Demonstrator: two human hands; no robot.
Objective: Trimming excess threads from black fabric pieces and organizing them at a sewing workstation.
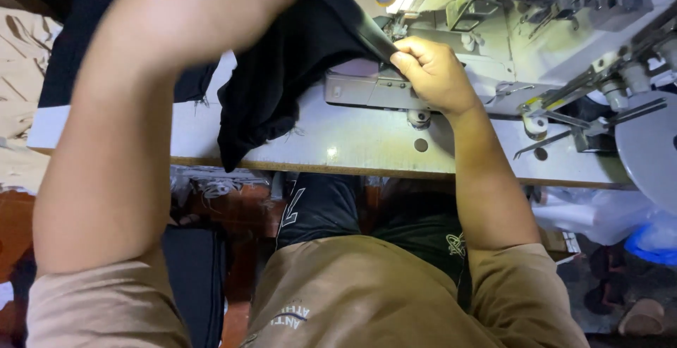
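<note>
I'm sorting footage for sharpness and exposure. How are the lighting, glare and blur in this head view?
In the head view, a lamp near the needle throws bright glare on the sewing machine; the black fabric is so dark that its folds barely show; the left hand, close to the lens, is soft with blur; the right hand is sharp; the floor below the table lies in dim shadow.

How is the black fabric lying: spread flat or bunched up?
Bunched. The black fabric hangs in folds between the left hand and right hand, its edge drooping over the table.

Beige cloth [17, 59] lies left; perhaps a blue bag [652, 239] right.
</note>
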